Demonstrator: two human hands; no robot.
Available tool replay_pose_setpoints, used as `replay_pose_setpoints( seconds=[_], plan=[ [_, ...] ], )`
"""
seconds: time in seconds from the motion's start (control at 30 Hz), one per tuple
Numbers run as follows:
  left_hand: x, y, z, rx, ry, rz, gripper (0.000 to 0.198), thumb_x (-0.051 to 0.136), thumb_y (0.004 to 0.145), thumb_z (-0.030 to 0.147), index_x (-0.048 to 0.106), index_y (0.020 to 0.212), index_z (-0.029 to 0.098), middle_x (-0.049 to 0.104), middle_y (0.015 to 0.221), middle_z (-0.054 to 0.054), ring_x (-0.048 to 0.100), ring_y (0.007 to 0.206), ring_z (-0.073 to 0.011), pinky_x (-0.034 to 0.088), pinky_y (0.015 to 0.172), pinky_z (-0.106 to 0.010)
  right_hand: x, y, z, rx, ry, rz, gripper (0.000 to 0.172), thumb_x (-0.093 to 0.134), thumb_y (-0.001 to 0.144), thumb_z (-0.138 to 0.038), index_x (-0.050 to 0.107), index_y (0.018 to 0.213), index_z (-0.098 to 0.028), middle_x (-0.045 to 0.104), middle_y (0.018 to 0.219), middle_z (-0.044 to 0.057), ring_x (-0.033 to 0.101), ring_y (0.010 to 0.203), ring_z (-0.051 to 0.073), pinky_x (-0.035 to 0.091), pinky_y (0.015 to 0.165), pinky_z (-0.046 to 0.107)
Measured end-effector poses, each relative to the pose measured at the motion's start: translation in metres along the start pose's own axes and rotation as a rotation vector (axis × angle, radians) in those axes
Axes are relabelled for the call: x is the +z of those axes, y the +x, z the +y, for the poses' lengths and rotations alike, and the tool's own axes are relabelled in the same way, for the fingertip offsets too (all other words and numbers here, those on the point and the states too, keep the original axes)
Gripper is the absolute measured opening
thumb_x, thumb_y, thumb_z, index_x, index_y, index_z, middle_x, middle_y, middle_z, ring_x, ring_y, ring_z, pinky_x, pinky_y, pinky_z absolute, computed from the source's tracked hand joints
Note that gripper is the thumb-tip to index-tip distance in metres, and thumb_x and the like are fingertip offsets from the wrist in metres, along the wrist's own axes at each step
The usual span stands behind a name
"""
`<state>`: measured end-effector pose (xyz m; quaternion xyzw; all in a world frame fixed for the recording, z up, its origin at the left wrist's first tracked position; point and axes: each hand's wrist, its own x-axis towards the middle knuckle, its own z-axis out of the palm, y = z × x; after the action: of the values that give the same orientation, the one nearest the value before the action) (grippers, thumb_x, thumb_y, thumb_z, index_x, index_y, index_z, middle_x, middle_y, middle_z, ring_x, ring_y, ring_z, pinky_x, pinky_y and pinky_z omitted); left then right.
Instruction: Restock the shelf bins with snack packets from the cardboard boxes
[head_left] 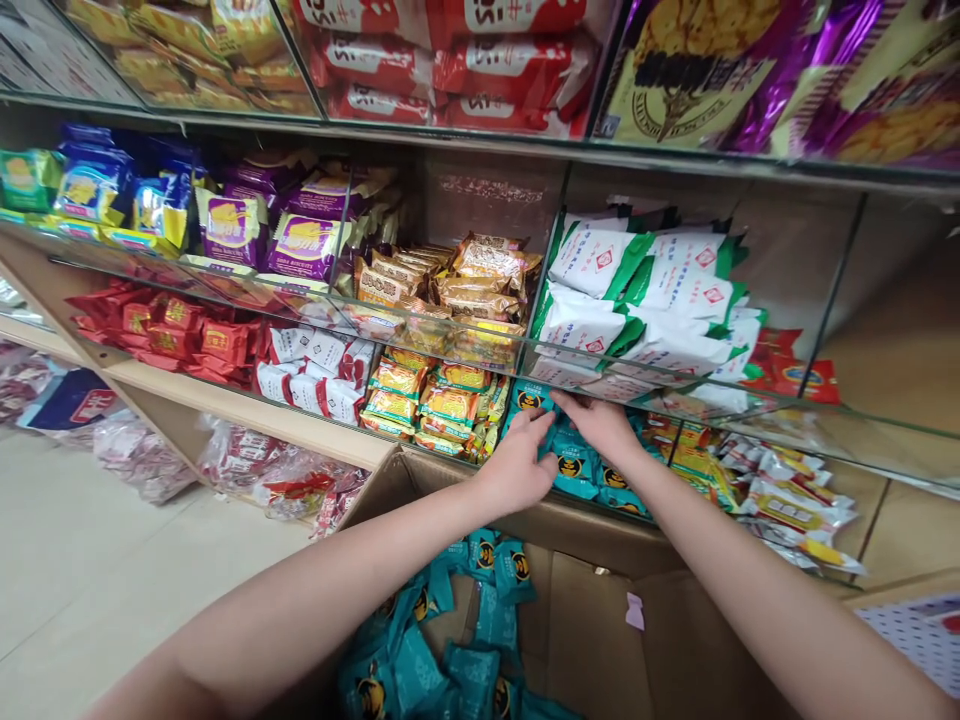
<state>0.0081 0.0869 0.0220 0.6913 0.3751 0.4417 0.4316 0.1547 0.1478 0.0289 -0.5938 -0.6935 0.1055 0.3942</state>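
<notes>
Both my hands reach into the lowest glass-fronted shelf bin, onto a pile of teal snack packets (574, 465). My left hand (519, 462) lies over the pile with its fingers curled down on the packets. My right hand (600, 422) rests just right of it, fingers bent onto the same teal packets under the glass edge. Below my arms an open cardboard box (600, 620) holds several more teal packets (427, 650) heaped at its left side.
Glass-divided shelves (465, 345) hold other snacks: white-and-green packs (645, 290), brown packs (465, 275), orange packs (427, 395), red packs (172, 335), purple packs (300, 240). Bagged goods (247, 465) lie on the tiled floor at left.
</notes>
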Motion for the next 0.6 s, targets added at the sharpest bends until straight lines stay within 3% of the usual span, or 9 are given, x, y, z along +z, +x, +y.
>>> replay_pose_setpoints(
  seconds=[0.1, 0.23, 0.33, 0.47, 0.6],
  plan=[
    [-0.002, -0.003, 0.003, 0.176, 0.266, -0.035, 0.052, 0.053, 0.069, 0.018, 0.047, 0.121, 0.016, 0.03, 0.137, -0.01, 0.021, 0.126, -0.0302, 0.012, 0.107, -0.042, -0.002, -0.002, -0.003, 0.06, 0.042, -0.021, 0.036, 0.04, 0.078, -0.048, 0.062, 0.067, -0.022, 0.059, 0.049, 0.001, 0.055, 0.046, 0.02, 0.043, 0.053, 0.033],
    [-0.001, 0.0, 0.0, 0.147, 0.388, -0.101, 0.053, 0.055, 0.071, 0.026, 0.044, 0.122, 0.018, 0.023, 0.142, -0.008, 0.014, 0.128, -0.0338, 0.002, 0.104, -0.05, 0.0, 0.004, -0.002, 0.059, -0.013, -0.023, 0.033, 0.041, 0.078, -0.045, 0.062, 0.065, -0.023, 0.056, 0.043, 0.001, 0.055, 0.044, 0.021, 0.044, 0.057, 0.036],
    [0.002, 0.005, -0.003, 0.114, 0.412, -0.139, 0.056, 0.058, 0.068, 0.028, 0.043, 0.121, 0.018, 0.023, 0.142, -0.008, 0.011, 0.128, -0.0357, -0.002, 0.103, -0.053, 0.002, 0.009, 0.002, 0.044, -0.028, -0.002, 0.032, 0.04, 0.078, -0.046, 0.064, 0.075, -0.023, 0.061, 0.052, 0.003, 0.059, 0.055, 0.024, 0.044, 0.063, 0.038],
    [0.002, 0.008, -0.004, 0.1, 0.511, -0.174, 0.061, 0.056, 0.069, 0.032, 0.039, 0.126, 0.019, 0.021, 0.143, -0.006, 0.012, 0.128, -0.0359, 0.003, 0.103, -0.052, -0.001, 0.006, 0.003, 0.019, -0.046, 0.022, 0.032, 0.04, 0.078, -0.045, 0.063, 0.079, -0.023, 0.065, 0.065, 0.005, 0.06, 0.066, 0.025, 0.044, 0.068, 0.039],
    [0.0, 0.009, -0.001, 0.048, 0.855, -0.281, 0.068, 0.046, 0.074, 0.04, 0.024, 0.135, 0.017, 0.01, 0.146, -0.004, 0.012, 0.128, -0.0352, 0.017, 0.101, -0.053, -0.015, -0.013, -0.004, -0.004, -0.134, 0.015, 0.023, 0.046, 0.076, -0.036, 0.06, 0.074, -0.019, 0.065, 0.073, 0.006, 0.06, 0.071, 0.022, 0.043, 0.07, 0.035]
  ],
)
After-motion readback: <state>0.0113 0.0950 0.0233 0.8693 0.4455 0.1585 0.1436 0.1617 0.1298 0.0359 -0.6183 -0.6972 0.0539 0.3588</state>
